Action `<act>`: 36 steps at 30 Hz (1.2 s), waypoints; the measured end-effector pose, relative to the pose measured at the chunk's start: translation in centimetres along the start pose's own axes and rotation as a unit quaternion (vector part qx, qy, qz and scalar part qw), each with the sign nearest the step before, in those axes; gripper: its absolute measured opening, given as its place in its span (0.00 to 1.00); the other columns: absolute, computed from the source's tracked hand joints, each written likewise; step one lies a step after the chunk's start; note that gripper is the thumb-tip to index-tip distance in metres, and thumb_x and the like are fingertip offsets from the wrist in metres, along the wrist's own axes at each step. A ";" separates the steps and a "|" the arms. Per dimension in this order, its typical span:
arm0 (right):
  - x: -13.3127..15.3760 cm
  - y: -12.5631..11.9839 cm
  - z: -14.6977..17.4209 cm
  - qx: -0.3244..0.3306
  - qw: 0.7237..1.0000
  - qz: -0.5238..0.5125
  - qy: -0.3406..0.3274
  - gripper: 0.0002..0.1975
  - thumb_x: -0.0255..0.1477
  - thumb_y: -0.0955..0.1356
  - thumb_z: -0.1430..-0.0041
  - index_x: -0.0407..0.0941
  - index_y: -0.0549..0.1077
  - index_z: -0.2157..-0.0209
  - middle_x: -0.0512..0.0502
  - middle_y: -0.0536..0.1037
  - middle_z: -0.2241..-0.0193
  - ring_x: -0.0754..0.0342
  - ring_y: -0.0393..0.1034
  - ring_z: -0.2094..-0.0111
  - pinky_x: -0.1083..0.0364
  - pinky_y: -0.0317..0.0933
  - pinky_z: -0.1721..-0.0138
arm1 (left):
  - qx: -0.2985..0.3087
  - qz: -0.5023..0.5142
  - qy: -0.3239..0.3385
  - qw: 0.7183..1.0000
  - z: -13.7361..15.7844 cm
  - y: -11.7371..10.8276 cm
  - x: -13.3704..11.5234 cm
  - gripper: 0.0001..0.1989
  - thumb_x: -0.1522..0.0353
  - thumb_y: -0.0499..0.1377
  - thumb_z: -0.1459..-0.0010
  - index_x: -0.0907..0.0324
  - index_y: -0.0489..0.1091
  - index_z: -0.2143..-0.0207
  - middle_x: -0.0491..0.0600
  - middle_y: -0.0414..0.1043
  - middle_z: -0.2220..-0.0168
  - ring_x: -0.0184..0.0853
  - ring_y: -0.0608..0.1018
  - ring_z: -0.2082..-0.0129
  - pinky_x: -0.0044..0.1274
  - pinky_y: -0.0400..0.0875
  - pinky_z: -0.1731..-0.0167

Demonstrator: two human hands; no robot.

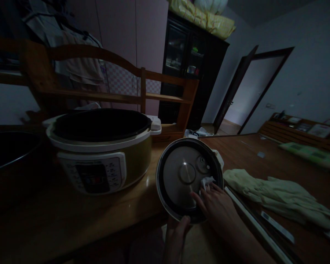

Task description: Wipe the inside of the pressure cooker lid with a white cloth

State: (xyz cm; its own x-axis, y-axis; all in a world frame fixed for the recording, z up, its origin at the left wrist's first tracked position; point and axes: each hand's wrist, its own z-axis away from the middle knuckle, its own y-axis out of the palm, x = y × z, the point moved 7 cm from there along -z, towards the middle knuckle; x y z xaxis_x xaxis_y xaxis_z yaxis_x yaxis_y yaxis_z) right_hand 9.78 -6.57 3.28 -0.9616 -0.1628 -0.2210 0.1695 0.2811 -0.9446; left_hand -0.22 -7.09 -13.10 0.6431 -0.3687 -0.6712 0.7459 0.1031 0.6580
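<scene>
My left hand [178, 234] grips the lower rim of a round pressure-cooker lid [172, 172], thumb over the edge. The lid is tilted up, its metal inner face and dark sealing ring towards me. Against that inner face my right hand [214, 200] presses a crumpled white tissue [208, 181], near the lower right of the ring. To the left stands the electric pressure cooker [134, 152] with its top uncovered. Its front carries a control panel [95, 176] with a dark display. The inside of the cooker is too dark to make out.
The cooker rests on a wooden tabletop [99, 216]. A dark pot [11, 154] is at the far left. Behind rises a wooden rail frame [99, 55]. At right, a pale green cloth [253, 187] and a white remote control [277, 226] lie on a brown surface.
</scene>
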 end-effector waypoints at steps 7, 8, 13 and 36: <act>1.4 0.2 0.6 0.019 0.988 -0.141 -0.058 0.18 0.31 0.57 0.26 0.49 0.77 0.51 0.45 0.82 0.55 0.50 0.76 0.49 0.52 0.69 0.47 | -0.006 0.020 -0.036 0.999 0.2 -0.2 0.2 0.31 0.63 0.70 0.56 0.59 0.73 0.48 0.55 0.80 0.57 0.47 0.79 0.51 0.35 0.71 0.48; 1.2 0.2 0.6 0.002 0.988 -0.146 -0.055 0.17 0.31 0.57 0.26 0.49 0.76 0.49 0.44 0.80 0.50 0.49 0.74 0.46 0.49 0.67 0.43 | -0.012 0.024 -0.039 0.999 0.3 -0.1 0.1 0.31 0.63 0.71 0.57 0.60 0.73 0.48 0.55 0.81 0.59 0.46 0.80 0.53 0.35 0.72 0.48; -0.6 1.1 0.3 -0.079 0.990 -0.116 -0.001 0.19 0.34 0.58 0.27 0.44 0.70 0.43 0.37 0.76 0.45 0.44 0.71 0.43 0.43 0.68 0.44 | -0.012 0.043 -0.056 0.997 0.9 0.6 -0.3 0.30 0.64 0.71 0.56 0.58 0.73 0.48 0.52 0.81 0.62 0.45 0.81 0.55 0.35 0.71 0.47; -0.9 2.0 -5.4 -0.082 0.977 -0.198 -0.023 0.36 0.42 0.59 0.29 0.40 0.44 0.29 0.33 0.56 0.32 0.43 0.50 0.31 0.39 0.53 0.33 | -0.022 0.029 -0.045 0.998 0.3 -0.2 0.1 0.33 0.63 0.71 0.57 0.58 0.72 0.47 0.53 0.81 0.57 0.46 0.80 0.52 0.35 0.71 0.47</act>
State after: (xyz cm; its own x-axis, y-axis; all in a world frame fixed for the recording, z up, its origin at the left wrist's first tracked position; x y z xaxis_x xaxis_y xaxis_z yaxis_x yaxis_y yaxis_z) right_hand 9.87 -0.73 2.88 -0.9336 -0.3302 0.1392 -0.2539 0.3355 -0.9072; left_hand -0.35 -7.48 -13.22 0.6688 -0.4415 -0.5981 0.7160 0.1660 0.6781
